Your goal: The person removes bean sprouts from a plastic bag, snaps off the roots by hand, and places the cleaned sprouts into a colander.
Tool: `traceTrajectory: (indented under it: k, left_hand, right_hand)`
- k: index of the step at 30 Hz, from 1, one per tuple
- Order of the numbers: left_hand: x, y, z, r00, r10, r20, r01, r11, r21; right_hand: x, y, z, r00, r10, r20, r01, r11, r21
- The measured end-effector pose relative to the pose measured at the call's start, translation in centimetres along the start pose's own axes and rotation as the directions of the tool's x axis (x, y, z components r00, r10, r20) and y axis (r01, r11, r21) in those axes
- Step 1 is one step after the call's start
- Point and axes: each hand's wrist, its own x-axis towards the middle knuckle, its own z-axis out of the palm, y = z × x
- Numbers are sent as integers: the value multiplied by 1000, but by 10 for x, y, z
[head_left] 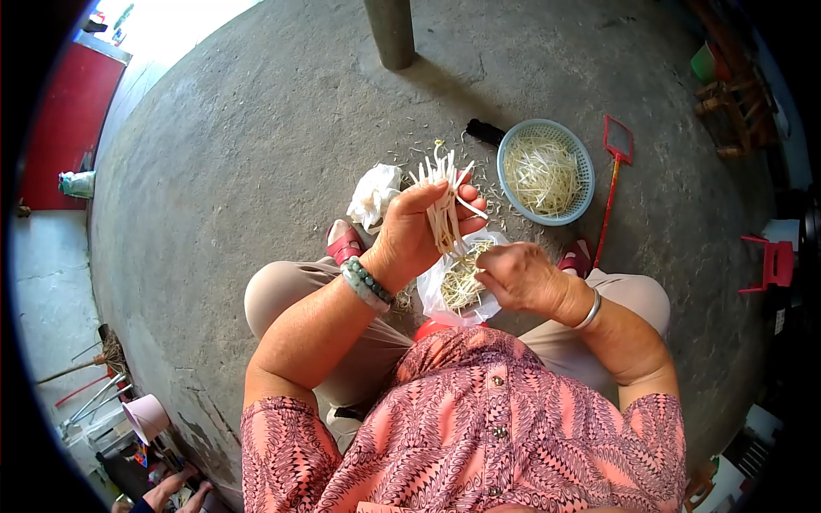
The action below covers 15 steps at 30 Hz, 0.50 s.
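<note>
A bunch of pale bean sprouts [445, 215] is gripped in my left hand [409, 231], its stems fanning out past the thumb and fingers. Just to the right and lower, my right hand [523, 278] has its fingers curled together near the root ends; what they pinch, if anything, is hidden. Beneath both hands, an open clear plastic bag [433, 286] holds more sprouts [462, 285]. Farther out on the right, a light blue plastic basket [549, 220] contains a heap of sprouts [539, 173].
Sprout scraps litter the concrete floor around a crumpled white bag [374, 195]. A red fly swatter [612, 175] lies right of the basket, a black object [485, 132] left of it. A pillar [390, 34] stands ahead. Another person's legs [171, 489] show at lower left.
</note>
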Motion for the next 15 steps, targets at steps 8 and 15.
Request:
traceTrajectory:
  k: [8, 15]
  left_hand:
    - [4, -7, 14, 980, -59, 192, 90, 983, -158]
    - [-4, -19, 27, 968, 25, 251, 45, 962, -270]
  right_hand:
    - [-7, 1, -32, 925, 2, -380, 4, 1000, 13]
    - [-24, -14, -68, 857, 465, -221, -231, 731, 642]
